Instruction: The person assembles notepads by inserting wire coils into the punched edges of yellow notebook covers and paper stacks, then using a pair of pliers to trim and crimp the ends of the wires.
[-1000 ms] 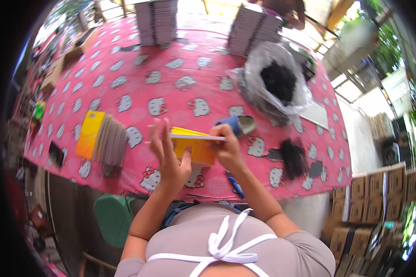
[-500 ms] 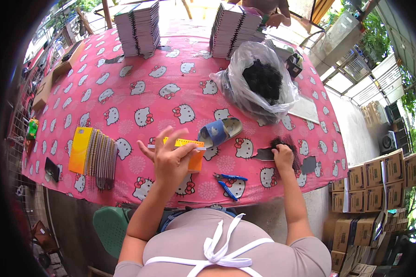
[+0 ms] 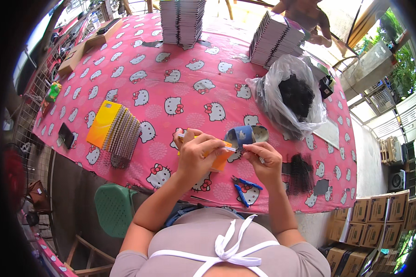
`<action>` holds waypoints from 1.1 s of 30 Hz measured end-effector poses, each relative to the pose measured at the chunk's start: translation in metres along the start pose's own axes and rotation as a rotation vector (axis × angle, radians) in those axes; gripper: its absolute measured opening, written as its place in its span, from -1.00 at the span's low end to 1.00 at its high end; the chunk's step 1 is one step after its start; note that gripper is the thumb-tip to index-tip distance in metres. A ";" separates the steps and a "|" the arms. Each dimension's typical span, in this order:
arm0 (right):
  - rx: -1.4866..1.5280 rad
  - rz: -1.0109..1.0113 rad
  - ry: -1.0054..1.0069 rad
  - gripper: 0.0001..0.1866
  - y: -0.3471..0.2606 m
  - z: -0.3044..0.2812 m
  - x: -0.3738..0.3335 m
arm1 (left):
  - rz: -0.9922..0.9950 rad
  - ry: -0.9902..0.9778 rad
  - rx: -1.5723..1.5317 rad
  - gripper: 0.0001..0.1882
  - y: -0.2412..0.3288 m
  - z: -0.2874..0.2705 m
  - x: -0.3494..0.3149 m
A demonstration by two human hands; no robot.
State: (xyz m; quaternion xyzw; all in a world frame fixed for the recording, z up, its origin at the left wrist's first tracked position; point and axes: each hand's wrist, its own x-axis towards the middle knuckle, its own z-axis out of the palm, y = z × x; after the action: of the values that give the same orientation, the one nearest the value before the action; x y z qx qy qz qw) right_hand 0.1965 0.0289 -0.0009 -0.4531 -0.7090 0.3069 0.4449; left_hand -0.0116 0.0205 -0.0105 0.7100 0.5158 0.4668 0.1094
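1. Hands meet above the surface (image 3: pixel 171 83): your left hand (image 3: pixel 196 154) grips the yellow notebook (image 3: pixel 219 159).
2. Your right hand (image 3: pixel 263 159) pinches its edge.
3. Blue pliers (image 3: pixel 244 188) lie just below, near you.

Right hand (image 3: pixel 263 159) back from black spirals (image 3: pixel 301 172) to orange notebook (image 3: pixel 219 159).

Head view from above. The left hand (image 3: pixel 198 152) grips an orange notebook (image 3: pixel 219 159) over the pink patterned tablecloth (image 3: pixel 171 78); the right hand (image 3: pixel 263 159) pinches at its edge. Blue-handled pliers (image 3: pixel 244 187) lie just below, black binding coils (image 3: pixel 302 171) to the right, a clear bag of dark coils (image 3: pixel 291 99) beyond, and fanned notebooks (image 3: pixel 118 131) to the left.
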 end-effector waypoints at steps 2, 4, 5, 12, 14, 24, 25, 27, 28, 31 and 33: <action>-0.043 -0.044 0.014 -0.74 -0.003 -0.001 0.006 | 0.011 0.004 -0.041 -0.89 0.000 -0.001 0.000; -0.056 -0.050 0.003 -0.75 -0.002 -0.005 0.012 | 0.010 0.009 -0.089 -0.88 -0.001 0.000 -0.001; -0.063 -0.052 -0.001 -0.75 -0.002 -0.006 0.014 | 0.005 0.015 -0.113 -0.87 -0.002 0.001 -0.002; 0.056 0.072 -0.348 -0.83 0.002 -0.014 0.023 | 0.017 0.038 -0.052 -0.85 0.004 -0.001 -0.003; 0.123 0.024 -0.313 -0.83 -0.001 -0.008 0.021 | 0.010 0.032 -0.031 -0.85 0.008 -0.003 -0.001; -0.044 -0.063 -0.336 -0.70 -0.005 -0.012 0.025 | -0.005 0.005 -0.026 -0.85 0.009 -0.006 -0.004; 0.019 -0.006 -0.367 -0.72 -0.001 -0.011 0.025 | -0.011 0.008 -0.035 -0.85 0.009 -0.004 -0.004; 0.149 0.106 -0.425 -0.75 0.003 -0.008 0.026 | -0.022 0.014 -0.054 -0.85 0.007 -0.002 -0.005; 0.138 0.126 -0.392 -0.77 0.000 -0.006 0.024 | -0.009 0.014 -0.028 -0.85 0.007 -0.002 -0.005; -0.018 0.048 -0.287 -0.79 -0.011 0.004 0.018 | 0.019 0.015 0.030 -0.83 0.006 -0.004 -0.005; -0.280 -0.188 -0.198 -0.74 -0.011 0.009 0.016 | 0.027 0.014 0.048 -0.80 0.004 -0.003 -0.005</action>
State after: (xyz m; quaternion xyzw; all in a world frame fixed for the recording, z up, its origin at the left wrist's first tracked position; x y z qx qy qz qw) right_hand 0.1813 0.0384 0.0104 -0.4101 -0.8242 0.2054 0.3321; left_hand -0.0120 0.0132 -0.0094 0.7160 0.5180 0.4606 0.0827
